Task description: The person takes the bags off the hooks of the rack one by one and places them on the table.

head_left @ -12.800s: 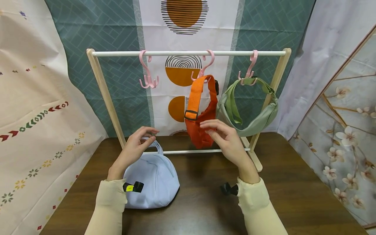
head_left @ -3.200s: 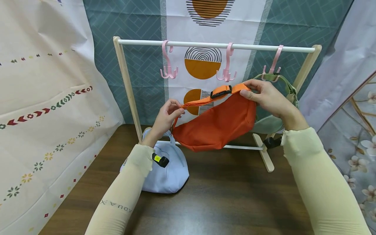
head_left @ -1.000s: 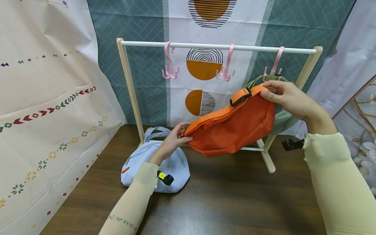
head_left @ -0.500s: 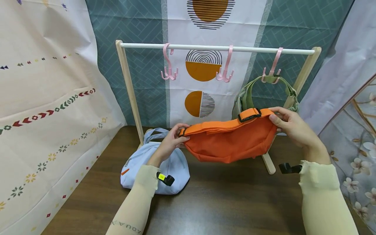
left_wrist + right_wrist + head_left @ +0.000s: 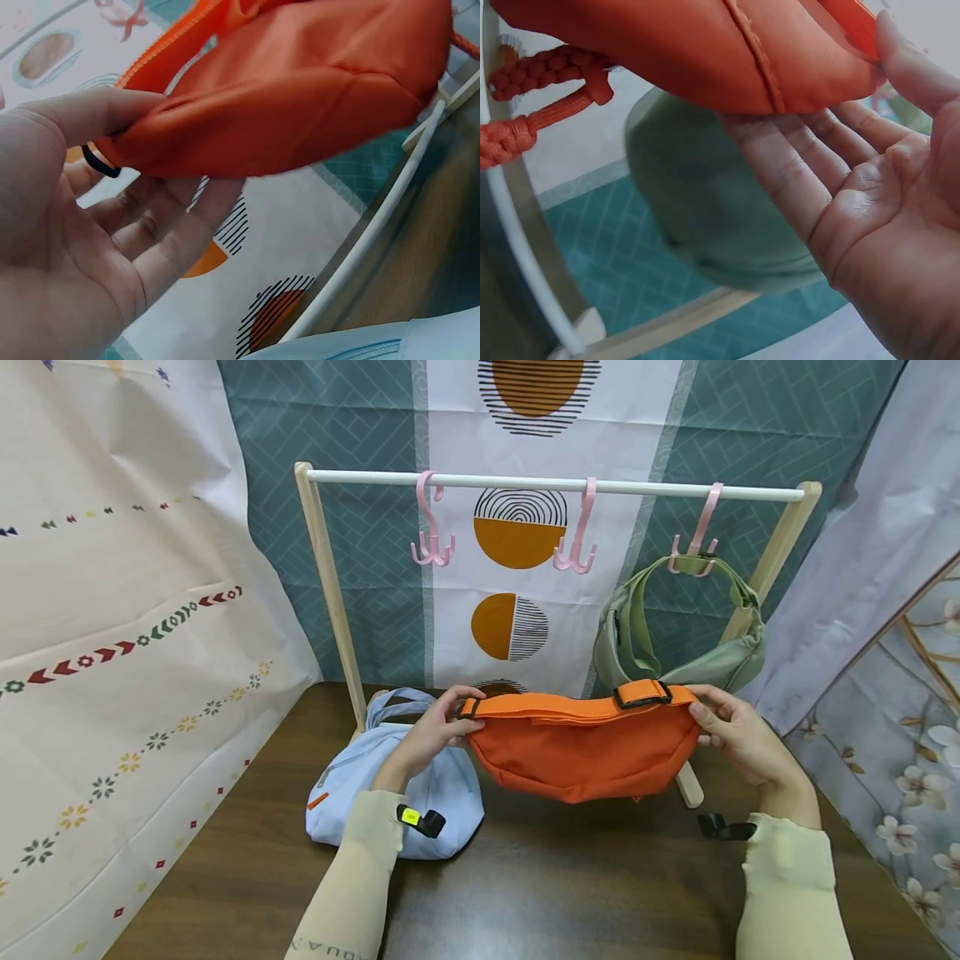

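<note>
An orange waist bag (image 5: 581, 756) is stretched level between both hands, in front of the rack and above the table. Its strap lies folded along the top edge, with a black buckle (image 5: 642, 697) toward the right. My left hand (image 5: 435, 731) pinches the bag's left end beside a small black strap ring; in the left wrist view the thumb (image 5: 112, 112) lies on top and the fingers reach underneath. At the other end, my right hand (image 5: 738, 739) pinches the corner between thumb and fingers. A braided orange zipper pull (image 5: 547, 97) dangles below, seen in the right wrist view.
A white rail (image 5: 517, 483) on wooden posts carries three pink hooks. The left hook (image 5: 432, 539) and middle hook (image 5: 576, 543) bear nothing; a green waist bag (image 5: 678, 635) hangs from the right one. A light blue bag (image 5: 442, 793) sits on the table behind the left forearm.
The orange bag, earlier hanging on the middle hook, is now held in both hands. Over the last second its right end has come down with the right hand, from slanted to level.
</note>
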### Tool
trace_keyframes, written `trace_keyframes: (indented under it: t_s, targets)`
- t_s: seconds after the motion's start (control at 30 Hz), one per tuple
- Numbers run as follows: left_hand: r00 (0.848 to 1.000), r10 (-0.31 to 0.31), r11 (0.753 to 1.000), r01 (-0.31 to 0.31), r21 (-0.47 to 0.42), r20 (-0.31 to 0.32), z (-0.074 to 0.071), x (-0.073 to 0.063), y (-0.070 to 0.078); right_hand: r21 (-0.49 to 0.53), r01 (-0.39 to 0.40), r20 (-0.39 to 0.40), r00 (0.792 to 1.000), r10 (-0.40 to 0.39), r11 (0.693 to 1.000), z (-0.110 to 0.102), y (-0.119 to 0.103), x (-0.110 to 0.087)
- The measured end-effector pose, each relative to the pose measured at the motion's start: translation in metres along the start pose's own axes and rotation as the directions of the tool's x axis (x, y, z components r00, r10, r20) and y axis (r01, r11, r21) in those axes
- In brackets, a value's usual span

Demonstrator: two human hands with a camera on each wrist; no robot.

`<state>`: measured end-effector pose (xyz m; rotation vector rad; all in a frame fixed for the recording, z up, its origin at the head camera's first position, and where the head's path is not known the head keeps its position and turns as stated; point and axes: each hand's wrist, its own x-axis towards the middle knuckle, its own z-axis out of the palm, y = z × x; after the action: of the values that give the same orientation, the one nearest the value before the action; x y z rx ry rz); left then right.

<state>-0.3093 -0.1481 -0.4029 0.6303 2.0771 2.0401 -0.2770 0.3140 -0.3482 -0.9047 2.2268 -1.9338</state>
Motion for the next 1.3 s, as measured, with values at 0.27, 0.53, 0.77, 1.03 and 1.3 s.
trace_keyframes:
  t_s: [0.27, 0.53, 0.77, 1.03, 1.3]
  targets:
    - [0.999, -0.037, 0.999, 0.036, 0.024, 0.019, 0.005, 0.003, -0.004, 0.014, -0.034, 0.002, 0.999, 0.034, 0.999, -0.005, 0.022, -0.006]
    - [0.996, -0.087, 0.996, 0.087, 0.033, 0.006, 0.006, 0.004, -0.003, 0.055, -0.077, 0.080, 0.994, 0.073, 0.995, -0.012, 0.037, -0.006]
    - [0.987, -0.157, 0.985, 0.159, 0.061, -0.027, 0.005, 0.003, -0.009, 0.200, -0.125, 0.168, 0.982, 0.092, 0.972, -0.013, 0.060, -0.003]
    - [0.974, -0.219, 0.973, 0.222, 0.057, -0.054, 0.009, 0.003, -0.013, 0.245, -0.218, 0.190, 0.966, 0.174, 0.945, -0.015, 0.076, -0.005]
    - [0.969, -0.222, 0.970, 0.230, 0.073, -0.105, 0.019, 0.005, -0.021, 0.148, -0.262, 0.137, 0.960, 0.242, 0.954, -0.013, 0.085, -0.003]
